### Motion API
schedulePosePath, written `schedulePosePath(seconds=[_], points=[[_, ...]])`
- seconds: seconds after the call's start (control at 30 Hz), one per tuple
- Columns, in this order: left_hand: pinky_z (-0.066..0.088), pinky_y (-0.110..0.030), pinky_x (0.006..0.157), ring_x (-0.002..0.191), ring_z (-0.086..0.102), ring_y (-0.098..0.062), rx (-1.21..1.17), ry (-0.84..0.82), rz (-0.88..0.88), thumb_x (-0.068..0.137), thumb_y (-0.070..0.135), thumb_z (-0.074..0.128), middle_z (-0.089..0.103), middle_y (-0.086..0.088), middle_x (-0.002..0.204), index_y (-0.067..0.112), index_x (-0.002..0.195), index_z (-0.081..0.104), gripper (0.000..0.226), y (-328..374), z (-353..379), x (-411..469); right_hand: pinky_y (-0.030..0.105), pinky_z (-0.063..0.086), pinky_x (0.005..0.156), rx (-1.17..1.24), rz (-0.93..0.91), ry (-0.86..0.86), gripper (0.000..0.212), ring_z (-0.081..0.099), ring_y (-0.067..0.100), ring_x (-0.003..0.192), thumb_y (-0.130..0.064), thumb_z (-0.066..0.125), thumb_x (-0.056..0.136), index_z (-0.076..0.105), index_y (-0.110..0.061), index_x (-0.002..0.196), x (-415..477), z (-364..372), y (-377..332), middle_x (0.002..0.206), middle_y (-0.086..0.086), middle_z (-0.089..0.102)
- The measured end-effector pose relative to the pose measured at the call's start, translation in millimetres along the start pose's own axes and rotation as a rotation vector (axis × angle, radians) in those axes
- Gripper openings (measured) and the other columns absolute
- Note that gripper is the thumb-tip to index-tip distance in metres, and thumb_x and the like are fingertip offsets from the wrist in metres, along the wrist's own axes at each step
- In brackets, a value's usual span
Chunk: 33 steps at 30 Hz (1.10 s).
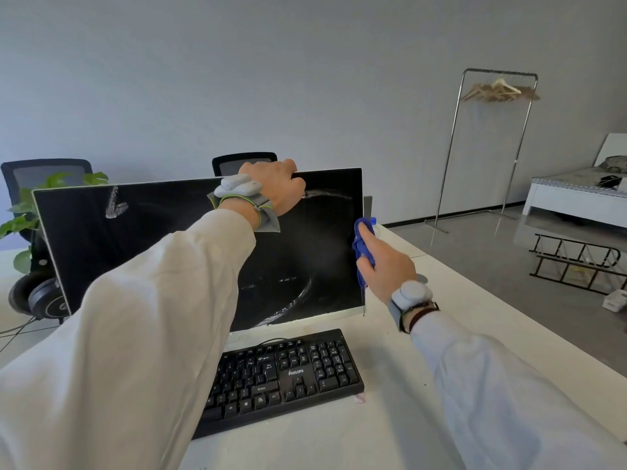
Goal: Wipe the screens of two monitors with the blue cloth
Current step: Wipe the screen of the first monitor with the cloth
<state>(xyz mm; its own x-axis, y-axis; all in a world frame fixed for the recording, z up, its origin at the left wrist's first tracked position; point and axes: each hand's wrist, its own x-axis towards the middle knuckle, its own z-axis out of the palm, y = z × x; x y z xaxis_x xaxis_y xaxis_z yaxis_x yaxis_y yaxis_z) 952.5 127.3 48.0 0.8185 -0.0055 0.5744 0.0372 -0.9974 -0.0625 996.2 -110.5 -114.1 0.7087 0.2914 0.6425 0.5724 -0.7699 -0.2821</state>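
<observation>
At monitor [101, 239] edge, blue cloth [361, 247] vertical.

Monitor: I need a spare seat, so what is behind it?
A middle chair and a left chair rise above the monitor, with a plant beside the left one. The monitor covers their seats and the plant's pot.

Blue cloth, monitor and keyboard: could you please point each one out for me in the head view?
blue cloth [358, 245], head view, on the bunched fabric by the screen's right edge.
monitor [101, 239], head view, on the dark screen's left part.
keyboard [295, 372], head view, on its Philips label.
</observation>
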Motion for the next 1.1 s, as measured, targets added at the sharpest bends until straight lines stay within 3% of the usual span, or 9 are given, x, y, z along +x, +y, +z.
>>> schedulePosePath(seconds=[0.27, 0.43, 0.67, 0.8, 1.1], points=[[0.033, -0.039, 0.075, 0.077, 0.055, -0.027, -0.02, 0.067, -0.001, 0.081, 0.041, 0.028, 0.062, -0.001, 0.082, 0.025, 0.1, 0.054, 0.037, 0.7, 7.8, 4.5, 0.016, 0.041, 0.064, 0.072, 0.092, -0.113, 0.057, 0.056, 0.013, 0.071, -0.029, 0.047, 0.1, 0.029, -0.027, 0.154, -47.2, 18.6, 6.4, 0.088, -0.008, 0.059], [0.029, -0.038, 0.072, 0.076, 0.053, -0.027, -0.003, 0.084, -0.015, 0.081, 0.04, 0.03, 0.06, 0.0, 0.081, 0.024, 0.098, 0.053, 0.032, 1.6, 7.6, 2.9, 0.019, 0.05, 0.07, 0.02, 0.091, -0.225, 0.058, 0.058, 0.014, 0.074, -0.034, 0.046, 0.1, 0.027, -0.029, 0.155, -84.9, 37.0, 17.5, 0.095, -0.005, 0.066], [0.03, -0.038, 0.075, 0.078, 0.054, -0.026, 0.017, 0.1, -0.015, 0.082, 0.041, 0.03, 0.062, 0.0, 0.086, 0.024, 0.101, 0.056, 0.036, 0.6, 9.0, 1.2, 0.023, 0.053, 0.068, 0.025, 0.049, -0.057, 0.059, 0.059, 0.014, 0.074, -0.033, 0.047, 0.101, 0.024, -0.026, 0.155, -37.9, 20.5, 0.1, 0.096, -0.004, 0.063], [0.031, -0.038, 0.075, 0.078, 0.054, -0.026, 0.018, 0.095, -0.011, 0.083, 0.041, 0.031, 0.063, -0.001, 0.086, 0.023, 0.102, 0.056, 0.037, 1.8, 7.8, 0.9, 0.024, 0.056, 0.073, 0.079, 0.083, -0.042, 0.058, 0.06, 0.015, 0.077, -0.033, 0.048, 0.101, 0.027, -0.025, 0.154, -24.3, 15.8, -4.8, 0.101, -0.003, 0.064], [0.031, -0.038, 0.077, 0.076, 0.053, -0.026, 0.037, 0.14, -0.011, 0.083, 0.04, 0.028, 0.062, -0.002, 0.086, 0.02, 0.104, 0.056, 0.041, 7.9, 8.0, -4.3, 0.019, 0.047, 0.068, 0.035, 0.106, -0.224, 0.055, 0.058, 0.014, 0.072, -0.032, 0.047, 0.098, 0.036, -0.029, 0.152, -94.0, 46.8, 19.3, 0.083, -0.009, 0.06]])
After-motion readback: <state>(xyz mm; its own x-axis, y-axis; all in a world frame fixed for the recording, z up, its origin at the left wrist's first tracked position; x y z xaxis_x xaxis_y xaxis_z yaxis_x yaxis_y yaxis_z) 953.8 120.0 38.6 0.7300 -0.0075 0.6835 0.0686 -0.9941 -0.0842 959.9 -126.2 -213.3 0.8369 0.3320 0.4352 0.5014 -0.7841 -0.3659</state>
